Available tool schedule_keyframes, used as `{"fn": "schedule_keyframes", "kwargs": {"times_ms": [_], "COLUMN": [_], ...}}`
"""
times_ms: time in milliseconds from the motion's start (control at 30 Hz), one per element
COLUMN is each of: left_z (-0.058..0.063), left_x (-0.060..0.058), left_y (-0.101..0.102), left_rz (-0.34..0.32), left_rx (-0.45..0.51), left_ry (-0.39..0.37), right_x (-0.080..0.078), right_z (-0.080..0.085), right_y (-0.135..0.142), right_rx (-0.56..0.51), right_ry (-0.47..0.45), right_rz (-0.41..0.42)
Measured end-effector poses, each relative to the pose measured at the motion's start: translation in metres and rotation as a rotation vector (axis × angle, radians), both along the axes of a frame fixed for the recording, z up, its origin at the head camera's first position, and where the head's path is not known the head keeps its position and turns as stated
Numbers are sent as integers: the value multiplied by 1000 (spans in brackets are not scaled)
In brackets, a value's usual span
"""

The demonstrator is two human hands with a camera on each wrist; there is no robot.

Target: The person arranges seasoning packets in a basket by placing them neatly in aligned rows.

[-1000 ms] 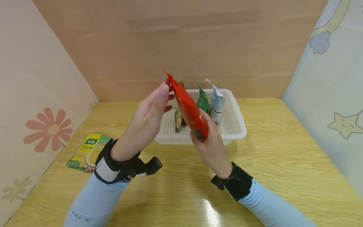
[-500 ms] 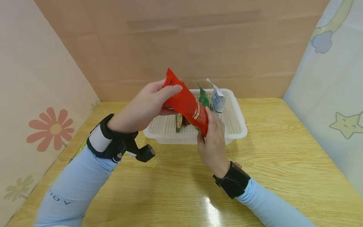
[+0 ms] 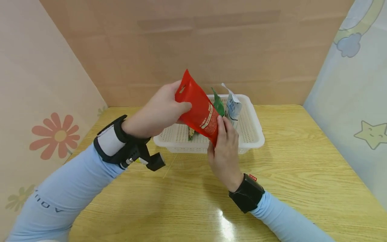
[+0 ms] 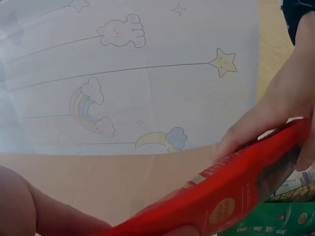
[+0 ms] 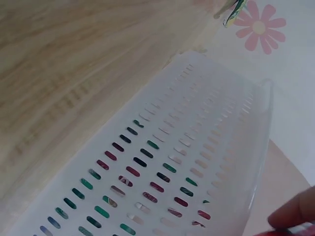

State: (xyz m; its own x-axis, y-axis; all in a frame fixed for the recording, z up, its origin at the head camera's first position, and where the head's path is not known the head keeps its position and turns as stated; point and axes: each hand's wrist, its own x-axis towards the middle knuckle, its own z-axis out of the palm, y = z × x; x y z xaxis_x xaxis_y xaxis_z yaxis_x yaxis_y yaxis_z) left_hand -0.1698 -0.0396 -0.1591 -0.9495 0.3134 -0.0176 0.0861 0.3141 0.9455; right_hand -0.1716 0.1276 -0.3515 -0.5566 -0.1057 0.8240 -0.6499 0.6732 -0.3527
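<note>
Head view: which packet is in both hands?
The glossy red plastic packet, gripped by the left hand and right hand. Unlike it, the green packet and the white-and-blue packet stand in the white perforated plastic basket.

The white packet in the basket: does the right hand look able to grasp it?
Probably not: the right hand holds the red packet, though nothing covers the top of the white packet.

I count: my hands (image 3: 161, 109), two; red packet (image 3: 199, 109), one; white basket (image 3: 181, 145), one. Inside the basket, at least three packets: one green packet (image 3: 218, 103), one white-and-blue packet (image 3: 233, 107), one mostly hidden packet (image 3: 191, 133). Wrist straps (image 3: 248, 193), two; blue sleeves (image 3: 75, 183), two; worktop (image 3: 296, 168), one.
</note>
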Motion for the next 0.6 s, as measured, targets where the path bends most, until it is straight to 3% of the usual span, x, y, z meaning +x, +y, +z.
{"fn": "schedule_keyframes", "kwargs": {"times_ms": [133, 300, 433, 600], "left_z": [2, 3, 6, 21], "left_x": [-5, -13, -16, -15], "left_y": [-5, -17, -29, -44], "left_rz": [15, 27, 43, 85], "left_rx": [-55, -97, -103, -124], "left_ry": [35, 76, 66, 53], "right_x": [-1, 0, 0, -10], "right_z": [1, 7, 22, 41], "right_y": [-1, 0, 7, 32], "right_rx": [25, 62, 36, -43], "right_ry": [-36, -149, -254, -343], "right_rz": [55, 124, 165, 145]}}
